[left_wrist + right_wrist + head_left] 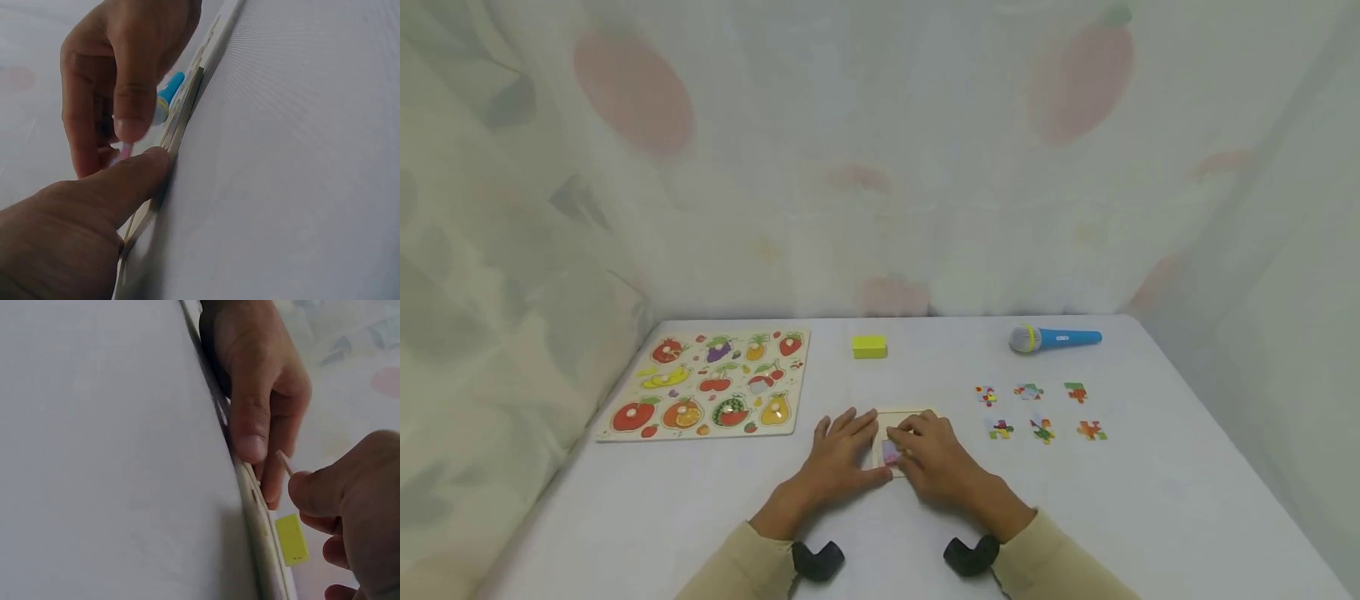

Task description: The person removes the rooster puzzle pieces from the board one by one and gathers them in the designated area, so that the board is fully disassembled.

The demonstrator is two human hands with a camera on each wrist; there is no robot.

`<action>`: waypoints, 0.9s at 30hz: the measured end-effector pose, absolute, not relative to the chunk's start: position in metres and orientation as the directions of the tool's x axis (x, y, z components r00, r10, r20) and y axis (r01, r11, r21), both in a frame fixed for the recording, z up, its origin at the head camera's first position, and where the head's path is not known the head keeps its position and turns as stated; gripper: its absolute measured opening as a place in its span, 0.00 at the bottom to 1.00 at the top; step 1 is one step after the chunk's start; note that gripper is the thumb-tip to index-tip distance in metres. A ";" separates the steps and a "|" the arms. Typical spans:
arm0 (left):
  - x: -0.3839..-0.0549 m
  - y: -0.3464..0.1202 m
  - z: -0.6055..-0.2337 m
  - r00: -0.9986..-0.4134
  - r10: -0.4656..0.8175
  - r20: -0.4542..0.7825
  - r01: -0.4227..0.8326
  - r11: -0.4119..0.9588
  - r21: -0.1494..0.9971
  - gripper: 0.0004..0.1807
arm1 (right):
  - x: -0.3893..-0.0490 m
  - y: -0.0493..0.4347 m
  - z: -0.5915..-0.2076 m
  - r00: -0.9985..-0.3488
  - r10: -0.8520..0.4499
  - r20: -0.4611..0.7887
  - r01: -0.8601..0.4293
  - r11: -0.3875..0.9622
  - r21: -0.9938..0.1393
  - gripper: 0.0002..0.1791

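Observation:
In front of me on the table lies a small wooden puzzle tray [897, 411] with a pale rim. My left hand [842, 462] rests along its left side, fingers stretched out and the thumb [150, 165] pressing on the near edge. Above the tray my right hand [934, 458] pinches a thin puzzle piece [284, 462] between thumb and fingers, tilted up from the tray. Purple and pink show on the piece [891, 452] in the head view. Both hands cover much of the tray's inside.
A fruit peg puzzle board [797, 379] lies at the left. Behind the tray sits a yellow block [869, 347]. Several loose jigsaw pieces [1042, 430] are spread at the right, with a blue toy microphone [1067, 337] beyond them. Curtains hang around the white table [1180, 500].

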State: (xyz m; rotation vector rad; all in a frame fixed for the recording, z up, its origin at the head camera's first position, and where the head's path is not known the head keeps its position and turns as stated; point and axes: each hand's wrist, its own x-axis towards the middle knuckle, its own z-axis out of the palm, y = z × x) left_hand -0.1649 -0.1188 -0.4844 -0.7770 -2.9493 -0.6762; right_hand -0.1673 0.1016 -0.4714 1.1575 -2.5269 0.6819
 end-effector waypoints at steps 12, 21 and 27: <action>-0.165 -0.118 -0.486 -0.884 0.456 0.106 0.459 0.800 0.386 0.46 | -0.157 0.134 -0.440 -0.670 -0.543 0.506 -0.741 0.522 -0.422 0.22; -0.163 -0.116 -0.485 -0.888 0.452 0.086 0.448 0.805 0.389 0.46 | -0.147 0.166 -0.428 -0.657 -0.498 0.566 -0.747 0.527 -0.404 0.24; -0.163 -0.117 -0.485 -0.888 0.451 0.092 0.449 0.803 0.392 0.46 | -0.140 0.186 -0.424 -0.670 -0.461 0.582 -0.730 0.553 -0.402 0.27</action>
